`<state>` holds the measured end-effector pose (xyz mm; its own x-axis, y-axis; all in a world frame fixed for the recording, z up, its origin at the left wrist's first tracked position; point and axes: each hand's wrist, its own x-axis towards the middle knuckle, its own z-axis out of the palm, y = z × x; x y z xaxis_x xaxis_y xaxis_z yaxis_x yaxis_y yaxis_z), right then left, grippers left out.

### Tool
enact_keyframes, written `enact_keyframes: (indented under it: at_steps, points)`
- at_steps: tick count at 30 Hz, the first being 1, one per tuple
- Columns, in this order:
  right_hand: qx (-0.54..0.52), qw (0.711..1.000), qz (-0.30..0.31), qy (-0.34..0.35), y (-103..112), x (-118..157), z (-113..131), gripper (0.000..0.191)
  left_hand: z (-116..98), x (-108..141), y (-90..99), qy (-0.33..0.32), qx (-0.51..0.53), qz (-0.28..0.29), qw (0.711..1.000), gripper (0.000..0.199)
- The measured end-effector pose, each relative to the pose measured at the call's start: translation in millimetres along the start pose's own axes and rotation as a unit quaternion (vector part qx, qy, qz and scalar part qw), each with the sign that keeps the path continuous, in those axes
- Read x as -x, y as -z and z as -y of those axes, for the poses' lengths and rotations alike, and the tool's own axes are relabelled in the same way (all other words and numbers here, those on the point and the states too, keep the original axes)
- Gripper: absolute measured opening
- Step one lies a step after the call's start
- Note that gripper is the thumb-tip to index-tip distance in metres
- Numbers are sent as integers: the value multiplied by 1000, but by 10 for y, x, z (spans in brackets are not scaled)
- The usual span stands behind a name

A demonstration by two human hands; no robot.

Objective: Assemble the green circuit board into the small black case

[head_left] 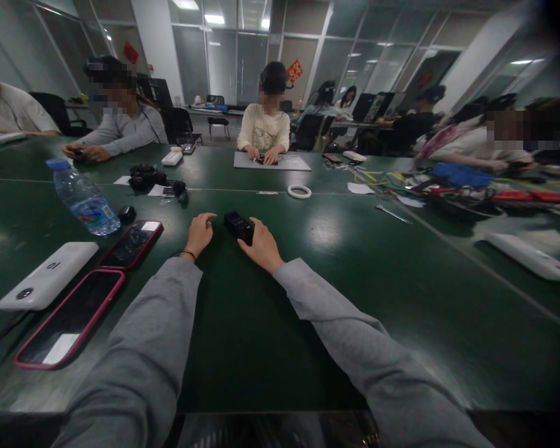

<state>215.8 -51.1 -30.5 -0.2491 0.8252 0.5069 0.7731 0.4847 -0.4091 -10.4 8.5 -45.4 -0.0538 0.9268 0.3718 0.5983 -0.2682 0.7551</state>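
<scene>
My right hand (pixel 263 245) grips a small black handheld device (pixel 238 226), its thumb and fingers around the near end. The device has a dark screen and a few small buttons, and it lies low over the green table (pixel 326 280); whether it touches the surface I cannot tell. To its left, my left hand (pixel 200 234) rests near the table with the index finger stretched toward the device, apart from it and holding nothing. Left of that hand lie a phone in a red case (pixel 131 244) and a larger phone with a pink rim (pixel 74 318).
At left stand a tilted-looking water bottle (pixel 84 198), a white power bank (pixel 49 277) and a small black object (pixel 127 214). Farther off are black gear (pixel 152 180), a white tape roll (pixel 299 191), a wrench (pixel 394 214) and tangled cables (pixel 452 186). Several people sit around.
</scene>
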Motion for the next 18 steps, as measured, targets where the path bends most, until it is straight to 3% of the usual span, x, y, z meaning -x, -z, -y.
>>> enact_keyframes:
  at_steps: [3,6,10,18]
  points:
    - [4,1000,9,22,14,-22,26,78,-13,66,-61,-37,-106,28,993,34]
    - [7,999,36,40,16,-68,29,69,-45,125,-85,-47,-144,53,987,36]
    - [41,996,68,50,18,-93,52,59,-64,142,-82,-47,-158,65,984,39]
    - [53,995,68,52,27,-76,77,61,-52,131,-94,-47,-149,54,986,38]
